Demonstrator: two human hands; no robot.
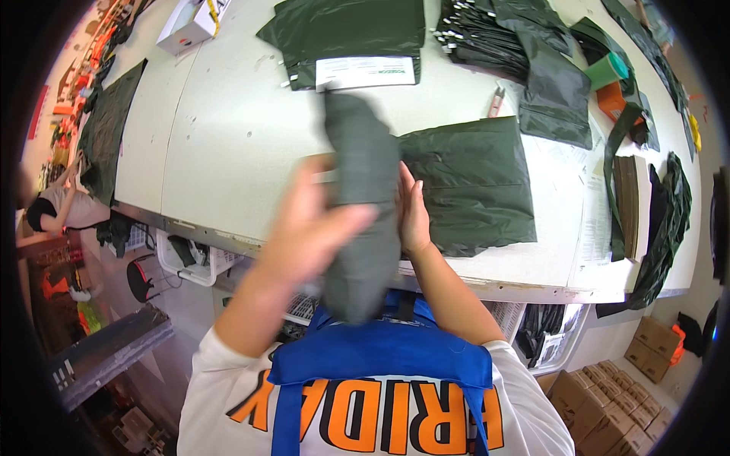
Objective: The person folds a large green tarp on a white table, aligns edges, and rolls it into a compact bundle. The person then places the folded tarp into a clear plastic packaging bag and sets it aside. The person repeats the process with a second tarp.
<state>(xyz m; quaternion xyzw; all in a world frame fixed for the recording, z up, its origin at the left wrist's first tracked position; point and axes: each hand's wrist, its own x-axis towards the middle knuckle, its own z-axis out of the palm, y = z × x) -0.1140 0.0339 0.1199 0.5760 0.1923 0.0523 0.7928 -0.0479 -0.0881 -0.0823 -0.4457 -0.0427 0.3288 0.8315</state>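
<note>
Your left hand point(313, 216) has the bundle point(363, 182) clamped, thumb across it, over the front edge of the table point(228, 129). Grip firmly, and steady its side with your right hand point(414, 218) (whether that one clasps it, I can't tell) so it won't sag.

Motion is blurring the left grip point(310, 220) and the dark green bundle point(361, 220) over the bench's near edge point(525, 291). The bundle is covering part of the right grip point(414, 216). Toward the bench's far side, the picture's top is cutting off 1 white box point(182, 34) and a dark green pile point(353, 34); the pile's white label point(365, 71) is showing print too small to tell.
</note>
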